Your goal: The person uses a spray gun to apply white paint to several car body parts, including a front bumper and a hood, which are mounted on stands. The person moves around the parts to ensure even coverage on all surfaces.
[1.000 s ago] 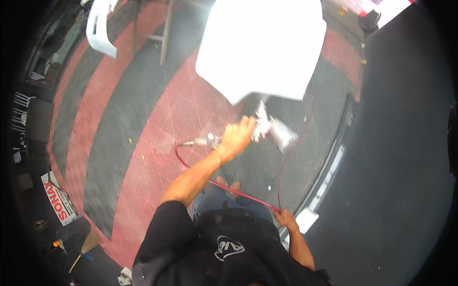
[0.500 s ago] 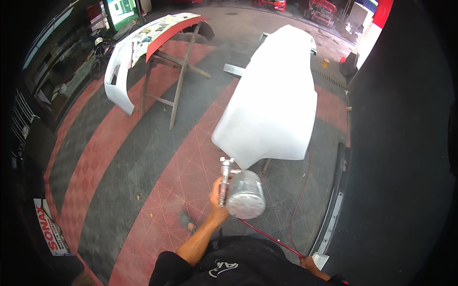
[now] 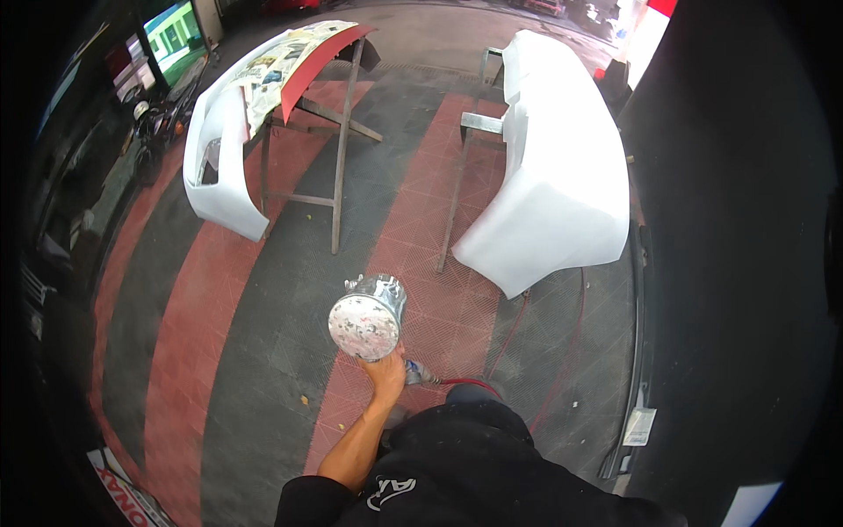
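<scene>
My left hand (image 3: 385,378) is closed around the handle of a spray gun (image 3: 364,327), whose round metal paint cup has a lid smeared with white paint. The cup hides the nozzle and most of my fingers. From the gun's lower end a red air hose (image 3: 474,382) runs right, behind my black shirt. Beyond and to the right, a freshly white car bumper (image 3: 558,193) rests on a metal stand (image 3: 483,122); the gun is well apart from it. No part of my right hand shows, only dark sleeve at the lower edge.
Another white bumper (image 3: 204,140), partly masked with newspaper (image 3: 285,57) and showing a red strip, lies on a trestle (image 3: 340,167) at far left. Loose hose trails over the red and black tiled floor. A dark wall (image 3: 729,263) bounds the right; a motorcycle (image 3: 158,127) stands far left.
The spray gun has swung left, away from the bumper's near end, and turned so its cup lid faces me. My right hand, earlier holding the hose, has left the view. The view has shifted.
</scene>
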Demonstrator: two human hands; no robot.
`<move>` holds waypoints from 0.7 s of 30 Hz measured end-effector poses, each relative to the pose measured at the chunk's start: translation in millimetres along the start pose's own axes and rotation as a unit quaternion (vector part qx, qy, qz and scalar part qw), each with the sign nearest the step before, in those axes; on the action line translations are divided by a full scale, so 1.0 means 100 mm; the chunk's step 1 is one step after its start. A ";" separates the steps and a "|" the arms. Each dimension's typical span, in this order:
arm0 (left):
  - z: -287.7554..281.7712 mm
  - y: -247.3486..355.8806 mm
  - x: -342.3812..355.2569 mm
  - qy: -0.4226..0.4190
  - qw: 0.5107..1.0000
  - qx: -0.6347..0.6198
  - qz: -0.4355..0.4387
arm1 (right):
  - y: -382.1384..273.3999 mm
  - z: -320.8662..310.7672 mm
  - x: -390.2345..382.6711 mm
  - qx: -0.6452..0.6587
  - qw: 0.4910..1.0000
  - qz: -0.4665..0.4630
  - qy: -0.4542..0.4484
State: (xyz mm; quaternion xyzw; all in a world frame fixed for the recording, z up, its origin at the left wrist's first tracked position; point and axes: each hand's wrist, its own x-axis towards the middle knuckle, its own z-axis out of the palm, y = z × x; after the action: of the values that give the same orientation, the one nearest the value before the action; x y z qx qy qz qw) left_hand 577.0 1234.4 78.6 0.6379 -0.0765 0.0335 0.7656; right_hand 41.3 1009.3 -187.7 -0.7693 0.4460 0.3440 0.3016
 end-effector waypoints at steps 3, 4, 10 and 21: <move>-0.08 0.46 0.95 -0.047 0.993 -0.101 -0.027 | -1.27 -0.17 -0.05 0.044 0.999 0.009 0.020; -0.07 0.64 1.27 -0.065 0.994 -0.089 -0.013 | -1.60 -0.20 -0.06 0.056 0.998 0.013 0.023; 0.16 0.80 2.84 -0.136 0.988 -0.065 -0.026 | -2.76 -0.23 0.13 0.100 0.993 0.054 0.020; 1.57 1.23 6.20 -0.218 0.976 0.000 -0.013 | -4.76 -1.63 1.43 0.156 0.982 0.102 0.006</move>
State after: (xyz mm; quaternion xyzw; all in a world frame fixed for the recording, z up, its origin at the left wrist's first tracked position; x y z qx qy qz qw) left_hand 1158.5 1074.5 324.2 0.6308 -0.2332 -0.1162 0.7309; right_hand 560.9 1015.0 -132.2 -0.6650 0.5725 0.2946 0.3784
